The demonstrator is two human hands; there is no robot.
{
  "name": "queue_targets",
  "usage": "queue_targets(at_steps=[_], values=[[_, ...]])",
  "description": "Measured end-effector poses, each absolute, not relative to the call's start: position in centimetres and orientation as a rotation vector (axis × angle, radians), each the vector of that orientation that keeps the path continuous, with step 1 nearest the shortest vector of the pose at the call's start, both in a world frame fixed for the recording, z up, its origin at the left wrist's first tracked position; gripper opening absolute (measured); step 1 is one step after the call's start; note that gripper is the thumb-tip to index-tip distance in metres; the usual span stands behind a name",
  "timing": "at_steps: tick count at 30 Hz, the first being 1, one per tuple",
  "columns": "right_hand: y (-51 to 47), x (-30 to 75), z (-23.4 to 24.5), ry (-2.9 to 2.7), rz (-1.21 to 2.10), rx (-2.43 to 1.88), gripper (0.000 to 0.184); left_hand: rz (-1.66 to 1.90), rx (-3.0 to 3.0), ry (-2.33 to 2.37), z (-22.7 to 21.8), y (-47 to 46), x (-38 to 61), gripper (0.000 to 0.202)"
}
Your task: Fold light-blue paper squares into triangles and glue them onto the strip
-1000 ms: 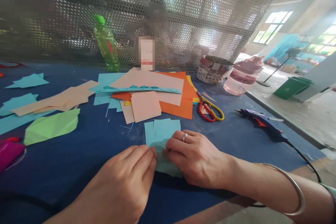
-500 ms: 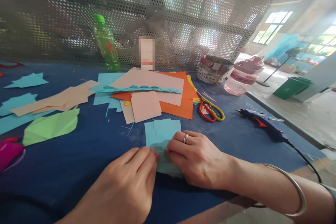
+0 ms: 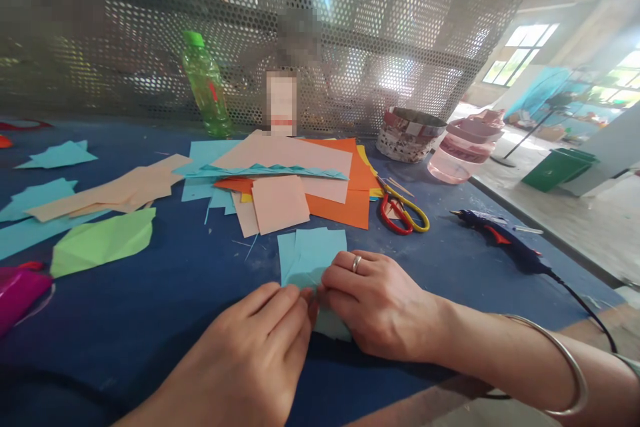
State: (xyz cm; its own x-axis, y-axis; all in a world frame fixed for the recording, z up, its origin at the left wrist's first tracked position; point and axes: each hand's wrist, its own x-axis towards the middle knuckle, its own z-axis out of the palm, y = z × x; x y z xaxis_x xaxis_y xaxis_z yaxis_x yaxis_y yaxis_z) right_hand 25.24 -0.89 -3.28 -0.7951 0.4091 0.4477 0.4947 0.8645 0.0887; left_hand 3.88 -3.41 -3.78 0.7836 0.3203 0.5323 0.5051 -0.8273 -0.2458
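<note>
light blue folded paper (image 3: 310,267) lay on the blue worktable (image 3: 150,340), judged light and soft, best held at its edges. the left hand (image 3: 250,347) and right hand (image 3: 380,303) pinched it between closed fingers. red-handled scissors (image 3: 397,213) lay up-right of the paper, orange paper sheets (image 3: 340,210) directly beyond it.

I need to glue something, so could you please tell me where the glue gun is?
In the head view, the blue hot glue gun lies on the table's right side, just right of the red-and-yellow scissors.
</note>
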Motion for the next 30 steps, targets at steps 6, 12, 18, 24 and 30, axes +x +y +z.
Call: queue_targets(at_steps=[6,12,18,24,30], values=[[-0.9,25.2,-3.1,-2.616,-0.28,-0.657,0.026,-0.644,-2.57,-0.722,-3.7,-3.6,3.7,0.043],[-0.9,25.2,-3.2,-2.639,-0.304,-0.682,0.027,-0.631,-2.566,-0.746,-3.5,-3.6,3.9,0.04],[-0.9,25.1,-3.4,-2.611,-0.326,-0.686,0.022,-0.595,-2.566,-0.818,-3.9,-3.6,3.8,0.04],[-0.7,24.9,-3.4,-2.616,-0.323,-0.691,0.014,-0.535,-2.596,-0.856,-4.6,-3.5,3.7,0.034],[-0.5,24.8,-3.7,-2.597,-0.338,-0.683,0.01,-0.599,-2.585,-0.847,-5.0,-3.5,3.6,0.032]])
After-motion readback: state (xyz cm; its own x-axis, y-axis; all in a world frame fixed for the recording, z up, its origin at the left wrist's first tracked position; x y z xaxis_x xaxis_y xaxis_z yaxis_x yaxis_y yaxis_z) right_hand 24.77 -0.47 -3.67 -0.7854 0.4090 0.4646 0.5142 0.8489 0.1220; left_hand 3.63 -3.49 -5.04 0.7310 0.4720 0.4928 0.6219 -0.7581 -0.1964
